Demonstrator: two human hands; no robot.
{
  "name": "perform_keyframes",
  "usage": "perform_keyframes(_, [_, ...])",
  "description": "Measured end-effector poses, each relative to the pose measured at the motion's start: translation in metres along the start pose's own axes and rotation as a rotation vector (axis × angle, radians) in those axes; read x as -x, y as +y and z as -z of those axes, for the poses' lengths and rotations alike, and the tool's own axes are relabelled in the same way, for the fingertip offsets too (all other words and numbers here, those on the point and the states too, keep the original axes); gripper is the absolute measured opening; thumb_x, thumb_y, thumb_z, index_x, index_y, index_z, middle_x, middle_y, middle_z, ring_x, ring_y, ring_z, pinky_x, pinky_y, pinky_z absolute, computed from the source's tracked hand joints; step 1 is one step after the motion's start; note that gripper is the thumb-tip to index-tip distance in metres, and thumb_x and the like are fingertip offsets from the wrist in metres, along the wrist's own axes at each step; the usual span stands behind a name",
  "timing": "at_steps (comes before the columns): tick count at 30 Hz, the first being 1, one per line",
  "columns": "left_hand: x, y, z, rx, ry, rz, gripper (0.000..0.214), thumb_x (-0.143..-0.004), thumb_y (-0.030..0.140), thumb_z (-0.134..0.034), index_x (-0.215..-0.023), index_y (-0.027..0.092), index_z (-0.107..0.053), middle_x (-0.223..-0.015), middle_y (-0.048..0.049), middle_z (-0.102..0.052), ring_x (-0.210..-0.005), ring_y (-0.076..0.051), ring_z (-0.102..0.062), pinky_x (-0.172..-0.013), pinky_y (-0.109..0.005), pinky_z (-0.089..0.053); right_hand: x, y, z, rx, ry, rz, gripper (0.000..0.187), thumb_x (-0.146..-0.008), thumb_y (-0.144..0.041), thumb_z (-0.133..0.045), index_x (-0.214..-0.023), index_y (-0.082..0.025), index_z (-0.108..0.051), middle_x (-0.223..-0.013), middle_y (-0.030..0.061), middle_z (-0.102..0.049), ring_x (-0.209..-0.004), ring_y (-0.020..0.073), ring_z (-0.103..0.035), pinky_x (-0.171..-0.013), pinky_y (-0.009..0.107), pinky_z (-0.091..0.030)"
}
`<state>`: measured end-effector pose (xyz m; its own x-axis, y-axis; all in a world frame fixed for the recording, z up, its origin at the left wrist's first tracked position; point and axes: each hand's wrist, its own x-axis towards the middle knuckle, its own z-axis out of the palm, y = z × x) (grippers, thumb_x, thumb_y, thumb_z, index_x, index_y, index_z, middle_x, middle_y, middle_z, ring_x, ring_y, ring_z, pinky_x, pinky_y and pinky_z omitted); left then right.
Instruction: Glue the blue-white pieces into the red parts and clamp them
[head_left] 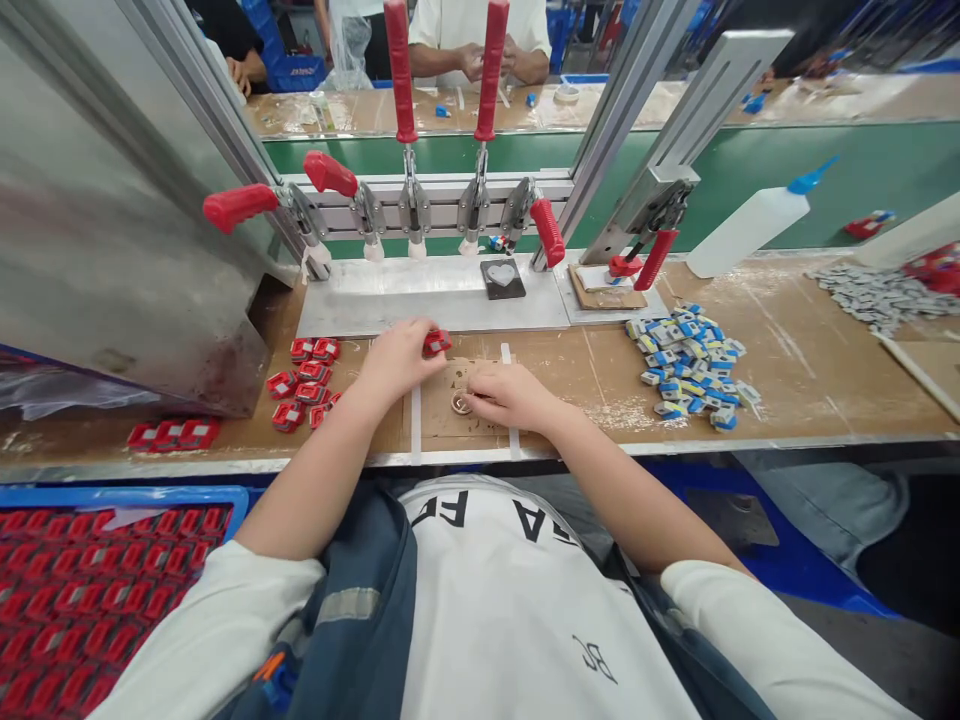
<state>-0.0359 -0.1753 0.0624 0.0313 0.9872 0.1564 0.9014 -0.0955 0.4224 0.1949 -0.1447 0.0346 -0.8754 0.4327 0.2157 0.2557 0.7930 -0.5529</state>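
My left hand (pixel 401 360) pinches a small red plastic part (pixel 436 343) just in front of the metal base plate. My right hand (pixel 510 396) has its fingers curled together at a small round disc with a shiny rim (pixel 460 402). The disc lies at the fingertips over a brown work pad (pixel 442 432) marked by white tape strips. More red parts (pixel 311 372) lie loosely grouped left of my left hand. Several blue, white and yellow small parts (pixel 690 365) are heaped to the right of my right hand.
Toggle clamps with red handles (pixel 403 75) stand on a frame behind the metal plate (pixel 375 300). A dark block with a heart shape (pixel 503 279) sits on it. A white bottle (pixel 750 230) leans at right. A blue crate of red parts (pixel 127 495) is at lower left. People sit opposite.
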Motion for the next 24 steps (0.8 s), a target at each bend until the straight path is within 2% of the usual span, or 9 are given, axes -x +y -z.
perform_keyframes(3, [-0.014,0.001,-0.023,0.241,-0.022,-0.074,0.026,-0.081,0.023,-0.071,-0.107,0.020,-0.072,-0.111,-0.0081,-0.072,-0.099,-0.025,-0.069,-0.091,-0.034,-0.055,-0.001,0.009,-0.001,-0.117,0.090,-0.078,0.040,-0.095,-0.034,-0.053,-0.062,-0.023,-0.034,-0.059,-0.0029,-0.044,-0.059,0.0133,-0.038,-0.062,0.030,-0.027])
perform_keyframes(6, [-0.023,-0.007,-0.042,0.346,-0.009,-0.040,0.029,-0.079,0.025,-0.075,-0.108,0.020,-0.073,-0.112,-0.0071,-0.070,-0.098,-0.023,-0.069,-0.093,-0.034,-0.057,-0.002,0.023,-0.004,-0.295,0.323,-0.178,0.042,-0.091,-0.039,-0.053,-0.059,-0.024,-0.032,-0.056,-0.0045,-0.032,-0.056,0.0123,-0.032,-0.059,0.030,-0.027])
perform_keyframes(9, [-0.024,-0.016,-0.052,0.383,-0.011,-0.029,0.031,-0.077,0.028,-0.079,-0.107,0.021,-0.075,-0.112,-0.0066,-0.069,-0.097,-0.023,-0.069,-0.092,-0.035,-0.058,-0.006,0.033,-0.006,-0.408,0.655,-0.325,0.043,-0.094,-0.046,-0.053,-0.060,-0.024,-0.039,-0.058,-0.0031,-0.038,-0.059,0.0137,-0.037,-0.062,0.030,-0.033])
perform_keyframes(11, [-0.023,-0.020,-0.055,0.406,-0.018,-0.046,0.032,-0.078,0.029,-0.080,-0.109,0.021,-0.076,-0.114,-0.0064,-0.068,-0.096,-0.022,-0.069,-0.089,-0.034,-0.059,-0.010,0.037,-0.007,-0.423,0.764,-0.397,0.044,-0.096,-0.052,-0.054,-0.064,-0.024,-0.045,-0.061,-0.0022,-0.044,-0.063,0.0148,-0.042,-0.064,0.031,-0.037])
perform_keyframes(16, [-0.022,-0.018,-0.054,0.388,-0.029,-0.094,0.034,-0.079,0.028,-0.079,-0.112,0.023,-0.076,-0.113,-0.0055,-0.066,-0.091,-0.019,-0.068,-0.088,-0.033,-0.059,-0.018,0.044,-0.012,-0.371,0.732,-0.397,0.049,-0.099,-0.061,-0.055,-0.068,-0.023,-0.051,-0.065,-0.0020,-0.049,-0.065,0.0151,-0.046,-0.068,0.031,-0.039])
perform_keyframes(24, [-0.023,-0.016,-0.057,0.352,-0.010,-0.142,0.031,-0.081,0.026,-0.078,-0.112,0.022,-0.076,-0.112,-0.0050,-0.065,-0.093,-0.019,-0.067,-0.092,-0.034,-0.059,-0.018,0.046,-0.014,-0.293,0.694,-0.388,0.047,-0.102,-0.057,-0.052,-0.070,-0.022,-0.051,-0.066,-0.0019,-0.050,-0.067,0.0149,-0.047,-0.068,0.031,-0.037])
